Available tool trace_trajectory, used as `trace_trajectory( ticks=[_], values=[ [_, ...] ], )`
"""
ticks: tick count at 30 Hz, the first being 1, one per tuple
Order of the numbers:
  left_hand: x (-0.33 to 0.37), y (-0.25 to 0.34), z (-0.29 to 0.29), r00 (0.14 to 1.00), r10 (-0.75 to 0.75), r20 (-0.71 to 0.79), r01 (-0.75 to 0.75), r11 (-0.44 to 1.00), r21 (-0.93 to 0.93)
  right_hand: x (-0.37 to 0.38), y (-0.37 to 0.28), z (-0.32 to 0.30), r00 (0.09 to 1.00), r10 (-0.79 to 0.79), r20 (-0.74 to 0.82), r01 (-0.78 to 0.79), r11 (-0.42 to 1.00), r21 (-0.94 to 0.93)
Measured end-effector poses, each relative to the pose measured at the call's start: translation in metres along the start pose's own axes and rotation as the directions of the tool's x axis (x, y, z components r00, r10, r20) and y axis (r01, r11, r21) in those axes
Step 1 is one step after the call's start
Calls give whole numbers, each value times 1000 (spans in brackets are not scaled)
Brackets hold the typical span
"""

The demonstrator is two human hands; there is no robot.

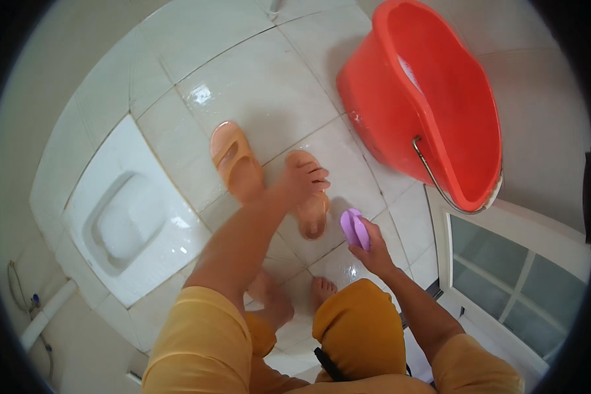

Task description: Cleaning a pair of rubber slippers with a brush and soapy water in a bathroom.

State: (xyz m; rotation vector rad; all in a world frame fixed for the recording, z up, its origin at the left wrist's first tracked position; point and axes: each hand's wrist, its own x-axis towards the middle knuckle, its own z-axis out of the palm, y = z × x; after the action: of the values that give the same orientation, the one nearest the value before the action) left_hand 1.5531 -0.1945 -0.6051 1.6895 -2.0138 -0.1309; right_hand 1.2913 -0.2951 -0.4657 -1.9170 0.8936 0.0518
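Note:
Two orange slippers lie on the wet tiled floor: the left slipper (236,159) with its straps up, and the right slipper (312,220) under my left hand. My left hand (302,182) reaches down across the middle of that right slipper, fingers apart and palm hidden; whether it touches the slipper I cannot tell. Low over the floor to the right, my right hand (372,248) grips a purple oval scrub brush (354,228) by its side. The brush's bristles are out of sight.
A large red bucket (381,111) with a wire handle stands at the upper right. To the left, a white squat toilet (171,230) is set in the floor. A white-framed glazed door (443,240) is at the lower right. My bare feet (323,289) are close behind the slippers.

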Motion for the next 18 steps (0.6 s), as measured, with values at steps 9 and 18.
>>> trace_trajectory(
  ticks=[9,18],
  values=[
    [39,-11,-46,855,-448,260,436,894,108,115,-16,12,948,-317,15,315,937,-153],
    [29,3,-30,769,-613,181,623,782,3,91,28,9,985,-169,27,170,946,-277]
  ],
)
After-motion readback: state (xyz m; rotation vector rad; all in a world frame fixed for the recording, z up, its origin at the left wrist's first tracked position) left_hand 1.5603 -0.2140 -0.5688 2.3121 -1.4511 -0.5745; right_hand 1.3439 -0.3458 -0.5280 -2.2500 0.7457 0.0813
